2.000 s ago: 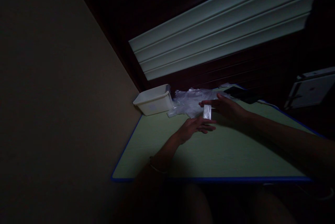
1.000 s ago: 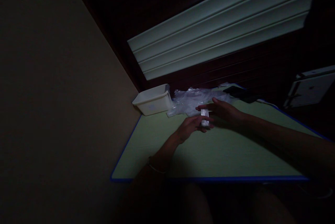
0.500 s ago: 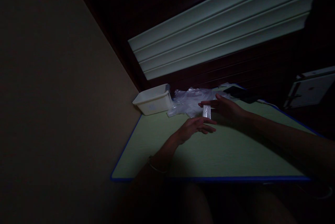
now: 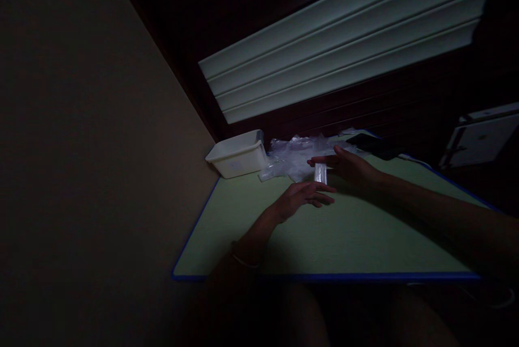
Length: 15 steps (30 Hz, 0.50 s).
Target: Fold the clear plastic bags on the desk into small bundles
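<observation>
A small, shiny, folded plastic bag (image 4: pixel 320 173) stands upright between my hands, over the table. My left hand (image 4: pixel 302 197) is at its lower edge, fingers pointing right and the index finger across the bottom of the bag. The left thumb is hard to make out in the dim light. From the right, my right hand (image 4: pixel 352 167) reaches in and grips the bag's upper edge with its fingertips. Behind the hands lies a spread pile of clear plastic bags (image 4: pixel 290 153) on the green tabletop (image 4: pixel 344 239).
A white plastic bin (image 4: pixel 239 157) stands at the table's back left corner, beside the wall (image 4: pixel 101 147). A dark flat object (image 4: pixel 375 146) and a white cable (image 4: pixel 413 160) lie at the back right. Behind the table is a dark panel with pale slats (image 4: pixel 344 39).
Both hands and the folded bag stay almost where they were, with only a very slight shift of the left fingers.
</observation>
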Each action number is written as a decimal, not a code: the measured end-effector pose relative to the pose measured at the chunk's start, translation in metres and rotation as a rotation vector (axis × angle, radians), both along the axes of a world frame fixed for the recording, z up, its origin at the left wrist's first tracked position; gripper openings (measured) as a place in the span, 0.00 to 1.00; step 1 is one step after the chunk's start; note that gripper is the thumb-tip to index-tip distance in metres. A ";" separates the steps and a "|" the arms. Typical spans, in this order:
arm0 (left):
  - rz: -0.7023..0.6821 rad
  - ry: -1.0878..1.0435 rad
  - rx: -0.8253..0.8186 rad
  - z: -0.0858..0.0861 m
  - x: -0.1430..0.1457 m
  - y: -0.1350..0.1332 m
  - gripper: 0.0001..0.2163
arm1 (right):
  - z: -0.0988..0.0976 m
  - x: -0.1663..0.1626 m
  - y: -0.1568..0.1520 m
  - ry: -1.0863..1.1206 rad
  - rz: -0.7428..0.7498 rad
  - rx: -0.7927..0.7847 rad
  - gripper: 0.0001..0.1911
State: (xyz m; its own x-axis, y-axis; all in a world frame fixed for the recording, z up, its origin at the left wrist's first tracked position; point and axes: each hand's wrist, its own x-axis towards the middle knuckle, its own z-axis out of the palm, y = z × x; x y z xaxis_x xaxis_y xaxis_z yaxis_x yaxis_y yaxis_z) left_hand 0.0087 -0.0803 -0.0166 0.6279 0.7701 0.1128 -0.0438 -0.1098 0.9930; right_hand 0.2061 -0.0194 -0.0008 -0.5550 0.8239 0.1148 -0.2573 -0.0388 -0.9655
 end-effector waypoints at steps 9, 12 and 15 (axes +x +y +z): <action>0.017 0.015 0.013 -0.001 0.001 0.000 0.25 | -0.003 0.000 0.001 -0.006 0.031 0.019 0.31; 0.045 0.027 0.045 -0.001 0.001 0.000 0.25 | -0.005 -0.001 0.000 -0.008 0.066 -0.002 0.31; 0.087 0.032 0.079 -0.002 0.000 0.001 0.25 | -0.011 -0.002 0.001 0.007 0.136 -0.057 0.30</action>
